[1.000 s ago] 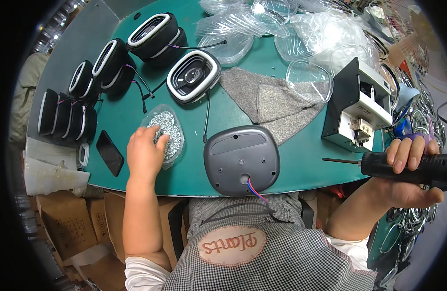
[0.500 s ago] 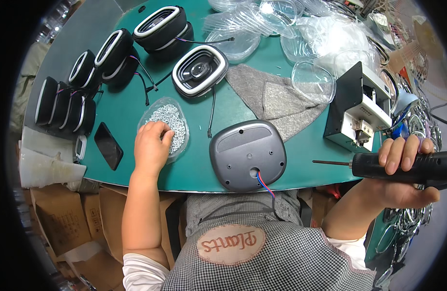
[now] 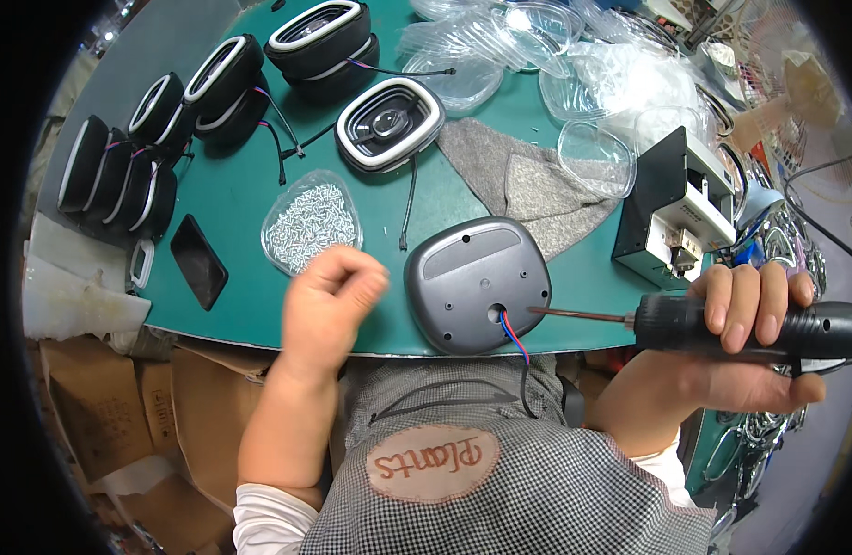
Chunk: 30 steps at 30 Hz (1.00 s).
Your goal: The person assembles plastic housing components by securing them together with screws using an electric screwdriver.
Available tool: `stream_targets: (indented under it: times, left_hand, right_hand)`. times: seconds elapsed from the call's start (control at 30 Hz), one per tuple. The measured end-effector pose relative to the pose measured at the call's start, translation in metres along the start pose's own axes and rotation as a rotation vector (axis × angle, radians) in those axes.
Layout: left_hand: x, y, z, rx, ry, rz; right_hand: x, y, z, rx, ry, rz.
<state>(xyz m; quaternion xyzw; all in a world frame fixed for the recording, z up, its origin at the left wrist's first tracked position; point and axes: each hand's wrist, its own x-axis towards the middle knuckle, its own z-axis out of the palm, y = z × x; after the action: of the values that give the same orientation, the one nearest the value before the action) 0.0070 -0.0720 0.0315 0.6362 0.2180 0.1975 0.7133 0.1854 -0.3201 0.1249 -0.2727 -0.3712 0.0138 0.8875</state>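
Head view: we're mid screw-fastening. Left hand (image 3: 329,301) loosely curled, contents can't tell, between clear tray of silver screws (image 3: 310,225) & grey rounded plastic housing (image 3: 478,282) at table edge. Right hand (image 3: 754,319) clenches black electric screwdriver (image 3: 722,322). Next, we judge: seat screw, align bit.

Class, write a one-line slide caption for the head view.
Right hand grips electric screwdriver beside grey housing; closed left hand near screw tray.

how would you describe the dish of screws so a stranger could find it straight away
Start at the green table. Near its front edge, just beyond the left hand and left of the grey housing, sits the dish of screws. It is a clear, rounded dish heaped with small silver screws, while the other clear dishes farther back look empty.
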Motion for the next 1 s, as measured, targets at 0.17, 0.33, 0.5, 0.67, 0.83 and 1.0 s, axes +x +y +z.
stream_targets:
  times: [0.17, 0.33, 0.5, 0.67, 0.83, 1.0]
  left_hand:
    - [-0.028, 0.005, 0.042, -0.292, -0.279, -0.064]
    - [-0.038, 0.007, 0.052, -0.331, -0.296, -0.073]
    - [-0.036, 0.011, 0.049, -0.415, -0.421, -0.438]
    - [-0.043, 0.008, 0.054, 0.122, -0.379, 0.121]
    - [-0.031, 0.009, 0.048, 0.387, -0.107, 0.369]
    - [-0.006, -0.024, 0.038, 0.247, 0.113, -0.125]
  right_hand:
    - [-0.006, 0.012, 0.036, 0.200, 0.056, 0.031]
    - [-0.011, 0.014, 0.039, 0.191, 0.047, 0.076]
    - [-0.011, 0.009, 0.035, 0.187, 0.052, 0.106]
    - [-0.012, 0.008, 0.031, 0.215, 0.029, 0.104]
    - [-0.016, 0.009, 0.034, 0.138, 0.017, 0.075]
    - [-0.016, 0.004, 0.032, 0.105, -0.054, 0.037]
